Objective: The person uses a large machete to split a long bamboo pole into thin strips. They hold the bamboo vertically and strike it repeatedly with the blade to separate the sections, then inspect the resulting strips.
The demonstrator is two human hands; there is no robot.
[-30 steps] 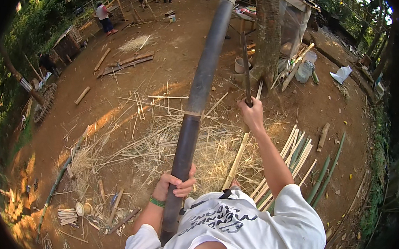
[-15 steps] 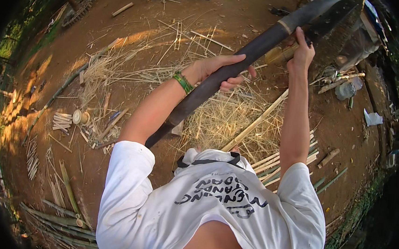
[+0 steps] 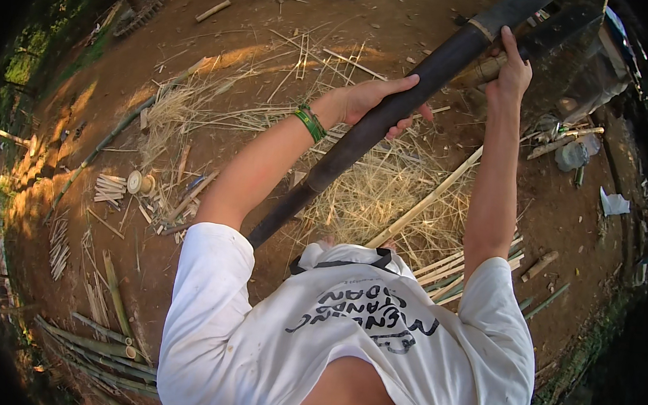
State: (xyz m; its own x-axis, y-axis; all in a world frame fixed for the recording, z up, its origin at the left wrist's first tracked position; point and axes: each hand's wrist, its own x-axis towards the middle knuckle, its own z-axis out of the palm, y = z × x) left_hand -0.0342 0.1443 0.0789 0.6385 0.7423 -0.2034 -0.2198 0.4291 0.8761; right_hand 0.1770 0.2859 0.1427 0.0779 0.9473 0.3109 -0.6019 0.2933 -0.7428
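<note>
A long dark bamboo pole (image 3: 355, 142) slants across my front, its lower end near my left upper arm and its upper part reaching the far right. My left hand (image 3: 370, 99) is wrapped round the middle of the pole, thumb on top and fingertips showing on the far side. Higher up, close to a pale node ring, my right hand (image 3: 511, 74) grips the pole from its right side; most of those fingers are hidden. A green band (image 3: 311, 124) circles my left wrist.
Pale bamboo shavings (image 3: 377, 199) cover the earth below the pole. Split strips (image 3: 447, 277) lie by my right side, with a wooden spool (image 3: 140, 183) and short sticks at left. Green bamboo poles (image 3: 110, 359) lie at lower left; a clear plastic container (image 3: 571, 156) sits at right.
The pole and both my hands have shifted slightly up and to the right. My view has turned a little, so the ground things also appear displaced. Both hands keep their hold.
</note>
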